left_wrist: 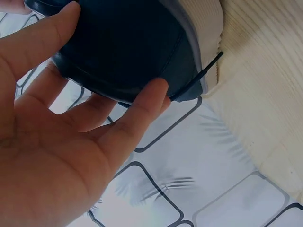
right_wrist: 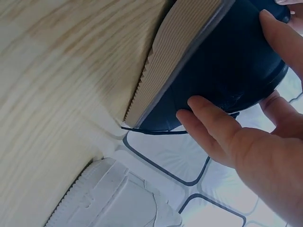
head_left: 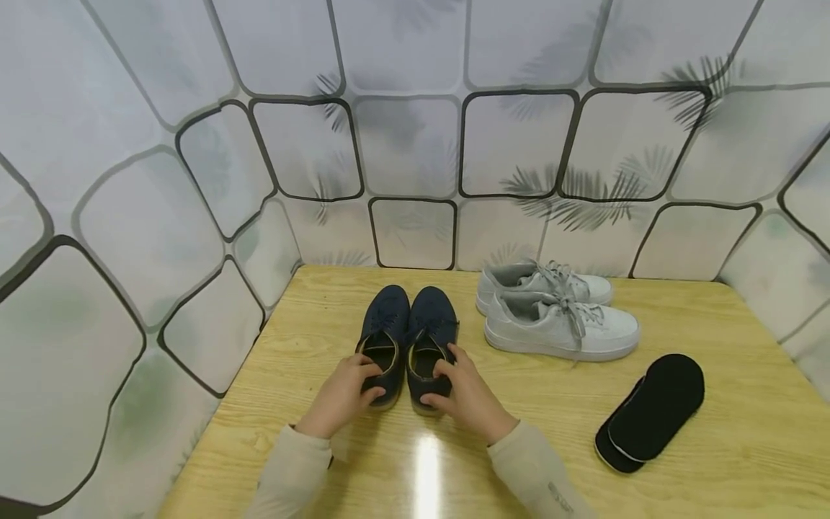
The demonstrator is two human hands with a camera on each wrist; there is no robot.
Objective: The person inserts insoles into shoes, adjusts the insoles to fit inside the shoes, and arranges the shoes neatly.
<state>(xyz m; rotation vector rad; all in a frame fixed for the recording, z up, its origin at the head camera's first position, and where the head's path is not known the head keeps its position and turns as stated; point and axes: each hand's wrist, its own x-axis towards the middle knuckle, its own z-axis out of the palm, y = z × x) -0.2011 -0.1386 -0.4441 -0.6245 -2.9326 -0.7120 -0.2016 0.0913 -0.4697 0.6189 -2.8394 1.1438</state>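
Two dark blue lace-up shoes stand side by side on the wooden table, toes pointing away from me. My left hand (head_left: 346, 389) grips the left shoe (head_left: 382, 317) by its heel and collar. In the left wrist view its thumb lies against the dark heel (left_wrist: 118, 47), with fingertips along the side and opening. The right shoe (head_left: 433, 313) is held likewise by my right hand (head_left: 470, 393), thumb at the heel and fingers over the collar. A pale rubber sole (right_wrist: 175, 52) and a loose lace end show in the right wrist view.
A pair of white sneakers (head_left: 564, 335) sits to the right, laces tied, toes to the right; one white sneaker (right_wrist: 113, 198) shows beside the right hand. Black insole-shaped pieces (head_left: 658, 407) lie stacked farther right on the table (head_left: 519, 425). Patterned fabric walls (head_left: 415, 158) enclose the back and sides.
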